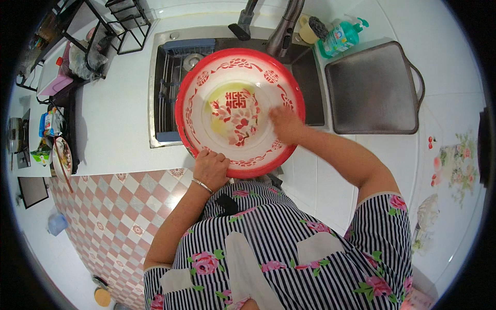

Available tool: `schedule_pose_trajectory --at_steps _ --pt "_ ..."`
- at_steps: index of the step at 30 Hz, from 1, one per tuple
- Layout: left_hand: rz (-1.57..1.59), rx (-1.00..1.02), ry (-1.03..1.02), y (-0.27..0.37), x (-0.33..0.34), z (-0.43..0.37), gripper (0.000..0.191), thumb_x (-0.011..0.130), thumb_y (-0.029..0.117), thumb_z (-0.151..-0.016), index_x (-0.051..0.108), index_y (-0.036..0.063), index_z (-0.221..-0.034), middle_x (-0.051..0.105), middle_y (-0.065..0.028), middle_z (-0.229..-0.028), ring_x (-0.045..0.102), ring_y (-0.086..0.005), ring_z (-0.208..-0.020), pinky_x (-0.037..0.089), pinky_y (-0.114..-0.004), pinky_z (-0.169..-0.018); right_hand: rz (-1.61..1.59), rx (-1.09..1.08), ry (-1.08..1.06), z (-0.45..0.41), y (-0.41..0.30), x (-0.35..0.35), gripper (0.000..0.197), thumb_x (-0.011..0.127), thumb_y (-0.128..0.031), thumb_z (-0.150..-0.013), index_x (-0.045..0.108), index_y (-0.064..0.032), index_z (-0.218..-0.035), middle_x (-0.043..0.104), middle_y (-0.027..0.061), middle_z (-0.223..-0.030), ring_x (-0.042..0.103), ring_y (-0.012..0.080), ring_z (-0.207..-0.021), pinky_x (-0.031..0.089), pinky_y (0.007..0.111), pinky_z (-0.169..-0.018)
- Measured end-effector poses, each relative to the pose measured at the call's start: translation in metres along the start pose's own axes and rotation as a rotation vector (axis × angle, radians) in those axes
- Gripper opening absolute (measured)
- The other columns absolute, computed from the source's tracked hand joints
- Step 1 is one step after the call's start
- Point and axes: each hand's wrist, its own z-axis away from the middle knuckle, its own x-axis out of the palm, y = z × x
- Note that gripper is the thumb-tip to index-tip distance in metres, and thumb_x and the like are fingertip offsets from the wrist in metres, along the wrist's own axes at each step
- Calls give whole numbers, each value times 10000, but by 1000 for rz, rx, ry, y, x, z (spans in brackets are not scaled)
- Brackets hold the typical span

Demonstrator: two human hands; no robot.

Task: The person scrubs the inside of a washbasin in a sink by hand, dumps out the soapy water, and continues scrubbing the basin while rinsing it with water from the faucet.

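Observation:
A large red-rimmed enamel basin (pixel 240 155) with red patterns on white is over the sink, tilted towards me. A little yellowish-green liquid lies on its bottom. My left hand (pixel 212 166) grips the near left rim, a bracelet on its wrist. Inside the basin, at the right wall, is my right hand (pixel 285 124), blurred and with its fingers curled; whether it holds anything is hidden. The steel sink (pixel 326 97) shows around the basin, with a dish rack (pixel 166 89) in its left part. A dark pull-out faucet (pixel 285 33) stands just behind the basin.
Right of the sink lies a dark rectangular pan (pixel 372 93). A green pump bottle (pixel 339 40) and a dark scrubber (pixel 318 28) stand behind it. Black wire racks (pixel 130 38), a pink-and-white container (pixel 56 75) and a bowl with chopsticks (pixel 62 159) are at the left.

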Motion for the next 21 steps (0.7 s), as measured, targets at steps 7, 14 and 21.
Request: schedule_pose_trajectory --at_steps 7,14,21 --pt "-48 -32 80 3 16 4 258 740 333 -602 645 128 -726 611 -21 -746 609 -179 -786 417 -360 -793 -132 121 -155 3 -78 25 466 519 -209 -838 518 81 -1202 484 283 -1200 505 402 -1106 432 462 -972" --pt "5 -18 112 13 17 9 176 702 263 -623 645 127 -719 606 -28 -731 608 -189 -762 426 -364 -779 42 125 -29 -4 -30 4 310 606 -194 -799 599 5 -1037 560 165 -1122 549 321 -1066 485 441 -870" --pt "-13 -22 92 14 18 11 245 730 259 -574 648 116 -755 627 -27 -750 613 -195 -766 422 -350 -753 -576 212 58 -28 -99 20 242 685 -229 -747 652 -79 -933 655 141 -949 630 307 -925 503 389 -804"
